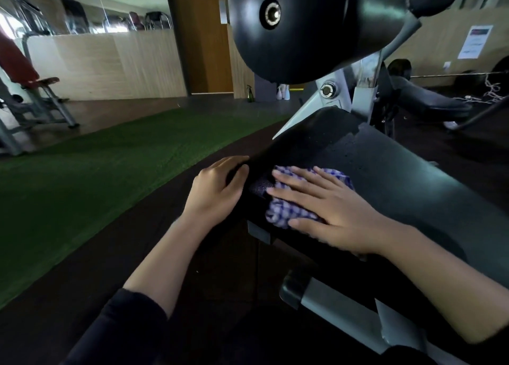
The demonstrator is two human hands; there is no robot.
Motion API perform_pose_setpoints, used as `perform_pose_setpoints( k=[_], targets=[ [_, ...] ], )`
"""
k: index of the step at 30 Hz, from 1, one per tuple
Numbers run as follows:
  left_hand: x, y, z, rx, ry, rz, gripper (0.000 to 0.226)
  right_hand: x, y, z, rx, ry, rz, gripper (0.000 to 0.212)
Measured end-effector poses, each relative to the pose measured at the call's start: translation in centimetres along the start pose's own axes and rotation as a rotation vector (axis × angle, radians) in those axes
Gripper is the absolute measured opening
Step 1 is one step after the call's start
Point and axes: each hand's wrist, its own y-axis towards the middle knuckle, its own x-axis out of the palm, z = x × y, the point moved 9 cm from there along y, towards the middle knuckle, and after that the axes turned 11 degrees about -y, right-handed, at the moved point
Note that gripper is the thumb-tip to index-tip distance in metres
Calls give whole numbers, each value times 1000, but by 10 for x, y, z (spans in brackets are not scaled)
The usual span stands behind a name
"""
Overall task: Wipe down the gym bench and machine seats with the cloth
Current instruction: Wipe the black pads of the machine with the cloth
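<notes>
Closest to me, two bare forearms reach out from dark sleeves over the black padded seat of the machine. The right hand lies flat, fingers straight and spread, pressing a blue-and-white checked cloth onto the pad. The cloth sits directly under that palm and fingers, bunched, showing past the fingertips and below the thumb, near the pad's left edge. The left hand is just beside it, fingers curled over that left edge, gripping the pad; it does not touch the cloth. Under the seat runs a grey metal frame. Beyond the hands, a big black roller pad hangs over the seat on a silver arm. Left of the machine lies green turf, then a red-padded bench by the wood-panelled wall. Two spray bottles stand on the floor by a brown door.
</notes>
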Motion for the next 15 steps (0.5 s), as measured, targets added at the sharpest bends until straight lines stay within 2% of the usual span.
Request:
perform_pose_setpoints(
  k=[2, 5, 8, 11, 15],
  targets=[
    [14, 14, 10, -24, 117, -97, 38, 1, -9, 26, 45, 110, -15, 51],
    [47, 37, 24, -50, 328, -270, 46, 0, -11, 71, 204, 223, 19, 52],
    [79, 57, 33, -48, 417, -397, 52, -4, -11, 98, 340, 329, 96, 48],
    [99, 67, 28, -76, 491, -477, 56, 4, -15, 96, 370, 249, 41, 44],
    [106, 67, 23, -67, 531, -482, 55, 14, -15, 95, 405, 143, -65, 47]
  ],
)
